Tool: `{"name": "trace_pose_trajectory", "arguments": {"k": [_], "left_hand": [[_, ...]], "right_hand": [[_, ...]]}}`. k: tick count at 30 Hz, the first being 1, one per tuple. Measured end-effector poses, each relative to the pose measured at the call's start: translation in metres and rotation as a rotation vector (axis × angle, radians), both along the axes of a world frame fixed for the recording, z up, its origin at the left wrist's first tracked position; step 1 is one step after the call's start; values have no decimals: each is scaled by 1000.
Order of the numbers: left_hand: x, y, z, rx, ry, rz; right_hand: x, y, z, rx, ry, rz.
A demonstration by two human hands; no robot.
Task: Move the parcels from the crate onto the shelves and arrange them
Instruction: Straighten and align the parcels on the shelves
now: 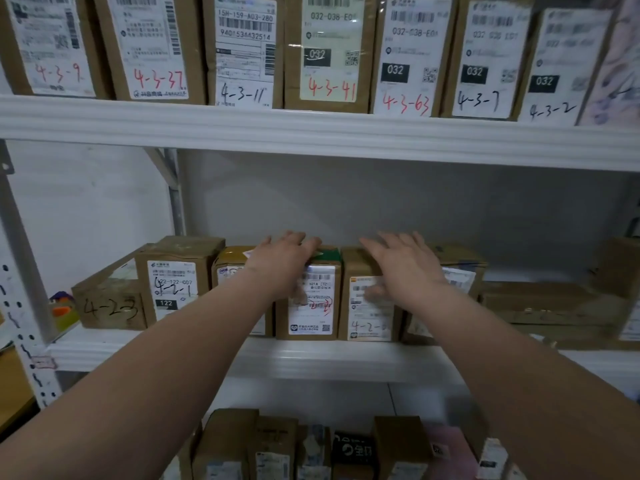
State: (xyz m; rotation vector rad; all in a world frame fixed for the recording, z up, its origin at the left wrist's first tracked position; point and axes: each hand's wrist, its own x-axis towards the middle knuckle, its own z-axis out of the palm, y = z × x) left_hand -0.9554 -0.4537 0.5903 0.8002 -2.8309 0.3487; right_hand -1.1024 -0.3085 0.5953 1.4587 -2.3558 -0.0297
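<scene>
Two open hands, left hand [282,263] and right hand [405,265], rest on parcels [311,306] marked "4-2-".

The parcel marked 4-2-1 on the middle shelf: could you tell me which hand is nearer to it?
Left. The left hand rests on the parcels just right of the parcel marked 4-2-1; the right hand lies farther right, on another parcel's top.

Matt cardboard parcels [313,299]; glossy white metal shelf [311,136].

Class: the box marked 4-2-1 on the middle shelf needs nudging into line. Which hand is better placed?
The left hand. It rests on parcels just right of the box marked 4-2-1; the right hand lies farther right.
</scene>
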Motion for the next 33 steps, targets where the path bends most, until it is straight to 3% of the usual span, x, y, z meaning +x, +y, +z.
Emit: {"name": "trace_pose_trajectory", "arguments": {"k": [6,9,15,20,33], "left_hand": [[-53,53,15,23,82,-163],[-80,73,14,19,27,-172],[-109,87,2,87,-32,-97],[-111,86,-3,109,60,-49],[-129,106,12,122,210,-74]], "right_hand": [[-48,59,22,-17,0,-131],[-66,79,20,25,-119,-180],[-84,71,-5,43,-200,-134],[-89,61,-22,-58,-91,-105],[-109,93,-7,-102,-195,-56]]}}
